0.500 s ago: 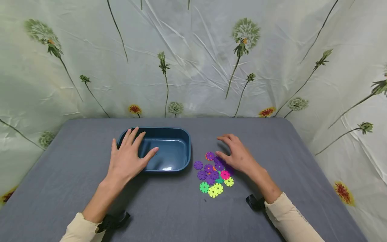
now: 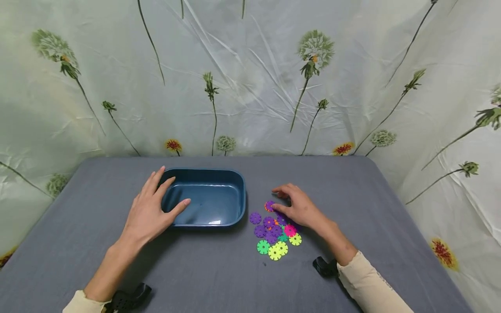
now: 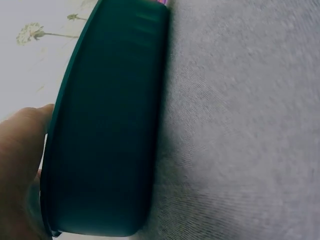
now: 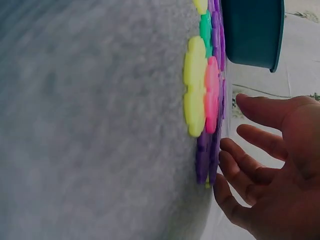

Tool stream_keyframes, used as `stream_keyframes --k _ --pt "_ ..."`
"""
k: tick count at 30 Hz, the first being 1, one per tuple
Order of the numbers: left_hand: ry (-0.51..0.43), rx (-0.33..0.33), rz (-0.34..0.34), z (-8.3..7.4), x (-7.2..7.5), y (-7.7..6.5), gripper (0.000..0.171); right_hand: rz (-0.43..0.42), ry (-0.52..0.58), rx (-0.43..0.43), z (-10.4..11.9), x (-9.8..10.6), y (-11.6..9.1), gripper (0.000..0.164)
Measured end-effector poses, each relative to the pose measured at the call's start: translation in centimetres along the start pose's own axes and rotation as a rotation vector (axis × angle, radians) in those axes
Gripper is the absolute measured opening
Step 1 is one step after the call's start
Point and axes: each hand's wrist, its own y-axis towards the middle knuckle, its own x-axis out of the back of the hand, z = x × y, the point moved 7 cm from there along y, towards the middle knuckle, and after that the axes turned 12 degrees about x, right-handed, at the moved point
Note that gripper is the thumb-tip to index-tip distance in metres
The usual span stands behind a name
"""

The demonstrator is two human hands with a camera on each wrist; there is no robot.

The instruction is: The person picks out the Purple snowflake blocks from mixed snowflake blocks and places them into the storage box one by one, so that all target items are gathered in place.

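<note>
A blue rectangular plastic basin (image 2: 207, 204) stands on the table, its floor bare in the head view. My left hand (image 2: 146, 213) is at the basin's left end, fingers and thumb spread apart above the rim; contact with it cannot be made out. To the right of the basin lies a loose pile of flat notched plastic discs, among them purple discs (image 2: 260, 231), a pink disc (image 2: 290, 230), a green disc (image 2: 263, 247) and yellow discs (image 2: 275, 252). My right hand (image 2: 303, 208) hovers at the pile's far right edge, fingers loosely bent, nothing visibly held.
Grey cloth covers the table (image 2: 219, 278). A pale curtain (image 2: 258, 87) with printed flowers hangs behind the table's far edge. Each wrist carries a black strapped device (image 2: 325, 267).
My left hand has shifted left, away from over the basin's inside. My right hand has moved slightly left and lower over the discs. The whole head view has shifted a little.
</note>
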Motion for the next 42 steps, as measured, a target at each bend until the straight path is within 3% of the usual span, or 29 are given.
stream_keyframes --k 10,16,28,34,42 --pt "-0.034 0.063 0.064 1.1 0.2 0.1 0.099 0.042 0.000 0.002 -0.1 -0.6 0.7 0.028" --pt "-0.054 0.111 0.155 2.0 0.0 0.0 0.108 0.054 0.004 -0.020 -0.1 -0.7 0.9 0.019" --pt "-0.122 0.091 0.266 2.5 0.0 0.2 0.125 0.089 0.144 -0.080 -0.6 -1.0 1.0 0.018" --pt "-0.160 0.098 0.325 2.6 0.2 0.3 0.137 0.080 0.172 -0.069 -0.6 -0.8 1.1 0.016" --pt "-0.143 0.108 0.367 2.9 0.0 0.0 0.142 0.053 0.208 -0.061 -0.6 -0.8 1.0 0.010"
